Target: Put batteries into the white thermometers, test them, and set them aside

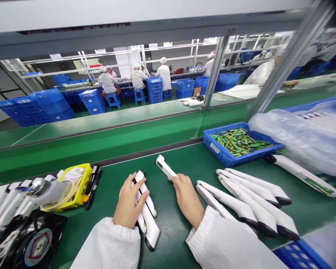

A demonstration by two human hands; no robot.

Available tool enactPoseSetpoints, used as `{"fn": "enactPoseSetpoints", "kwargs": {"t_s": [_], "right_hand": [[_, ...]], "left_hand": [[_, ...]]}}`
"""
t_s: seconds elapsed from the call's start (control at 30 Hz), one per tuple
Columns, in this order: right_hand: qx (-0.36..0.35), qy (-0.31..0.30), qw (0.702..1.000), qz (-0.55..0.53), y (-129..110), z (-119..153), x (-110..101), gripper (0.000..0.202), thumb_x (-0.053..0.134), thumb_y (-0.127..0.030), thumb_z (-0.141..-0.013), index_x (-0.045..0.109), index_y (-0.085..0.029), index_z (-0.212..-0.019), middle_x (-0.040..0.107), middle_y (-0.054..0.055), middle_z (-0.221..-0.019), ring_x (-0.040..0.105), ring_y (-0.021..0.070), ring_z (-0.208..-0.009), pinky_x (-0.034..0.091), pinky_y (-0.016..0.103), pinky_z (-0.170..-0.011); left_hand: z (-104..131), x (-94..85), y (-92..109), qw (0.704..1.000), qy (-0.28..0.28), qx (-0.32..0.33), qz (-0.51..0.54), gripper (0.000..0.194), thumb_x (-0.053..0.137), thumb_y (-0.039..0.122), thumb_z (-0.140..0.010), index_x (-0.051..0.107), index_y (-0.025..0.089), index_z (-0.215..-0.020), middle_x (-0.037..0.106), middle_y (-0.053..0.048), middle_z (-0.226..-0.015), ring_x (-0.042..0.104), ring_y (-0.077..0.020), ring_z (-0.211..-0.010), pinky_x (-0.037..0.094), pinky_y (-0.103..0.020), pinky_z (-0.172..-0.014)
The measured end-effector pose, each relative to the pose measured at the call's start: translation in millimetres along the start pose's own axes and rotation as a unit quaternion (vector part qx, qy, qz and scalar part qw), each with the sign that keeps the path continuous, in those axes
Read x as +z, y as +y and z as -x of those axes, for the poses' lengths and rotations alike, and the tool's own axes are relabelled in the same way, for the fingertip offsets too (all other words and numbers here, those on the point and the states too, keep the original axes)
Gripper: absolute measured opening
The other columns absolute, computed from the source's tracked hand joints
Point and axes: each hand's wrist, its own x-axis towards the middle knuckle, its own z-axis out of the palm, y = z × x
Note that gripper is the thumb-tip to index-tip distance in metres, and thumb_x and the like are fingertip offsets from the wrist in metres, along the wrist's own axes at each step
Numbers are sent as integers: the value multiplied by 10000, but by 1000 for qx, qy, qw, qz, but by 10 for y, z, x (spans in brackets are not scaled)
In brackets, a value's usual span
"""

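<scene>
My left hand (131, 201) rests on a small group of white handheld devices (150, 224) lying on the green work surface, its fingers closed around their upper part. To the right, my right hand (187, 198) pinches the lower end of another white device (165, 167), whose angled head points up and to the left and shows a small dark window. Several more white devices with black ends (243, 198) lie fanned out right of my right hand. One further device (305, 175) at the far right has its compartment open, with green batteries inside.
A blue tray (232, 161) of green batteries stands at the back right beside plastic wrapping (299, 134). At left are a yellow basket (85, 183), black markers (93, 186), a bottle (52, 192) and a black reel (39, 244). People in white work beyond the green partition (100, 138).
</scene>
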Motion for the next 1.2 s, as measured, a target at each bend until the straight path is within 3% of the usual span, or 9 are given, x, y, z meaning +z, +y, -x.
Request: {"fn": "enactPoseSetpoints", "kwargs": {"t_s": [0.1,0.23,0.47,0.67,0.8,0.93,1.0,1.1,1.2], "right_hand": [[81,-24,967,-238,-38,-38,-41,221,382,-188,-889,579,-181,-990,589,73,-885,568,218,-820,468,412,-768],[146,-58,845,-512,-189,-68,-120,342,547,-364,-848,463,-210,-1142,591,18,-793,583,171,-712,461,315,-679],[93,-90,807,-577,-287,-46,-126,542,682,-356,-766,414,-259,-1227,595,53,-1021,602,216,-921,454,353,-800],[80,-177,750,-632,-334,-2,-143,639,764,-334,-691,414,-251,-1219,565,9,-899,596,197,-883,468,352,-795],[87,-107,784,-605,-337,4,-150,509,689,-415,-768,415,-253,-1165,547,5,-888,588,204,-879,459,372,-819],[54,-22,871,-487,-269,14,-144,309,461,-465,-910,439,-230,-1109,579,33,-893,546,183,-784,443,328,-727],[18,1,923,-384,-258,27,-160,241,486,-402,-903,494,-212,-1052,569,42,-911,525,189,-795,430,328,-733],[-76,-8,971,-226,-292,51,-208,176,560,-192,-838,569,-205,-1014,541,51,-1005,482,209,-938,406,334,-822],[-174,-62,980,-73,-328,68,-228,293,545,-63,-809,601,-233,-1040,546,38,-1054,459,203,-922,396,334,-809]], "left_hand": [[5,29,-4,1000,17,-5,11,341,465,314,-868,570,265,-1189,422,-87,-1388,322,-286,-1323,311,-516,-1050],[7,48,-19,999,24,-5,20,361,480,297,-858,547,265,-1211,424,-92,-1387,325,-287,-1321,317,-521,-1046],[-1,38,-44,1000,14,-3,17,372,488,322,-855,538,269,-1220,421,-91,-1390,330,-288,-1321,318,-519,-1048],[2,42,-66,1000,0,8,9,385,462,343,-873,521,250,-1242,399,-107,-1409,288,-295,-1346,291,-521,-1062],[-13,31,-56,1000,3,11,-8,404,438,327,-886,490,227,-1274,384,-121,-1425,261,-300,-1360,244,-548,-1077],[110,-26,54,999,-10,30,-31,398,432,320,-890,494,240,-1275,380,-114,-1437,236,-306,-1371,198,-579,-1086],[274,-40,141,998,-26,43,-45,436,438,340,-887,445,272,-1318,345,-111,-1462,226,-309,-1376,221,-593,-1076],[578,-20,227,992,-44,74,-89,549,477,365,-867,321,313,-1390,241,-113,-1512,198,-331,-1381,290,-615,-1035],[817,5,195,984,-38,96,-143,568,473,303,-871,283,293,-1407,169,-127,-1532,171,-340,-1385,343,-594,-1009]]}}
